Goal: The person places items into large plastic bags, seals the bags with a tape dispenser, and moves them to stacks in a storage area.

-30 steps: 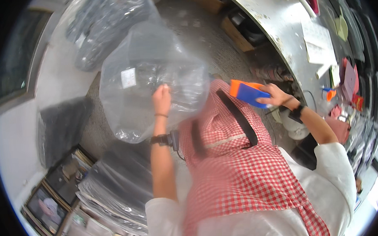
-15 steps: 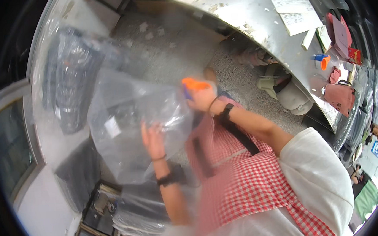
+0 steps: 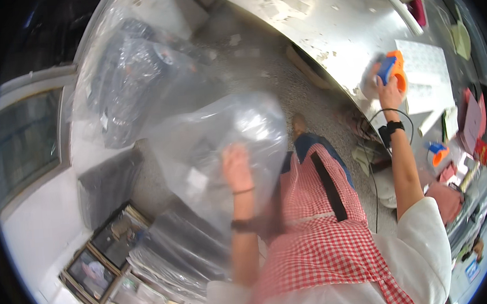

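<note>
My left hand [image 3: 237, 169] is curled against a large clear plastic bag [image 3: 187, 138] in front of my body, gripping it, with its fingertips blurred. Something grey and a white label show through the film. At the right, my right hand [image 3: 390, 94] is closed round an orange and blue tape dispenser [image 3: 398, 59]. The dispenser is over the metal tabletop [image 3: 315, 44], beside printed sheets [image 3: 421, 68]; whether it touches the surface I cannot tell.
Another tape dispenser [image 3: 439, 155] lies farther right on the table, near a pink bag [image 3: 446, 200]. Wrapped plastic bundles [image 3: 133, 75] lean at the left wall. Below stand a wooden-framed box [image 3: 89, 270] and a plastic-covered stack [image 3: 182, 250]. A thin cable [image 3: 375, 194] hangs by my right arm.
My right hand has swung from beside the bag out to the right over the table, carrying the tape dispenser. My left hand and the bag sit farther right in view; the left fingers look more curled.
</note>
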`<state>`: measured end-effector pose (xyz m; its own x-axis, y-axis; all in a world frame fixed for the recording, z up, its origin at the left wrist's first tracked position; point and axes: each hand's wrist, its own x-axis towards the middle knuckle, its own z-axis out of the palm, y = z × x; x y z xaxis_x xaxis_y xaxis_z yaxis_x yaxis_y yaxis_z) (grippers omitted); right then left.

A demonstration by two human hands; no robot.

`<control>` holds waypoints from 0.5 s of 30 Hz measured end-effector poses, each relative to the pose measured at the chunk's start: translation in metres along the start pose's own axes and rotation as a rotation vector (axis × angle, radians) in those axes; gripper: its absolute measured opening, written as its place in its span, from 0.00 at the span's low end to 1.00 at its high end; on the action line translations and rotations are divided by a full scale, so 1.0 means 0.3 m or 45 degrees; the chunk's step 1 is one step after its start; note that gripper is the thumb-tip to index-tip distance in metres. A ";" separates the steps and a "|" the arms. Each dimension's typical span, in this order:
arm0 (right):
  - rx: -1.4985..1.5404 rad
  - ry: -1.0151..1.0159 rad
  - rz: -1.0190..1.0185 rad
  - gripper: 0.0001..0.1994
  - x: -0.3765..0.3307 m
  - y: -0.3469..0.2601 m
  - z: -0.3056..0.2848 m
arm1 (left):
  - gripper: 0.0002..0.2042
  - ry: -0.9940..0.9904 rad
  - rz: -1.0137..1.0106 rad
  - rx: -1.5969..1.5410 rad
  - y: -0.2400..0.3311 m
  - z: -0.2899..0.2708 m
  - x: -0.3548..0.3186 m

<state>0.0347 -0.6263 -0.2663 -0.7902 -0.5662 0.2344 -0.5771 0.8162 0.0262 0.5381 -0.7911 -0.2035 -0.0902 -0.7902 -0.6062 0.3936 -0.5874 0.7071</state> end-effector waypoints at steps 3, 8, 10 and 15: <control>-0.112 -0.091 -0.041 0.33 0.074 0.091 0.071 | 0.16 0.012 -0.134 0.217 -0.043 0.098 0.056; 1.013 -0.618 -0.707 0.24 -0.138 -0.564 -0.586 | 0.16 0.097 -0.305 0.230 0.060 0.113 0.064; 1.218 -0.874 -1.822 0.23 -0.316 -0.715 -0.646 | 0.16 -0.123 -0.410 0.284 0.086 0.080 0.088; 0.793 -0.474 -2.581 0.07 -0.708 -0.929 -0.513 | 0.21 -0.447 -0.503 0.431 0.141 -0.069 0.083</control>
<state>0.3952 -0.7159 -0.1737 0.8880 -0.4351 0.1487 -0.3712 -0.8692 -0.3266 0.5714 -0.8320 -0.1963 -0.4870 -0.4790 -0.7303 -0.0371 -0.8241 0.5653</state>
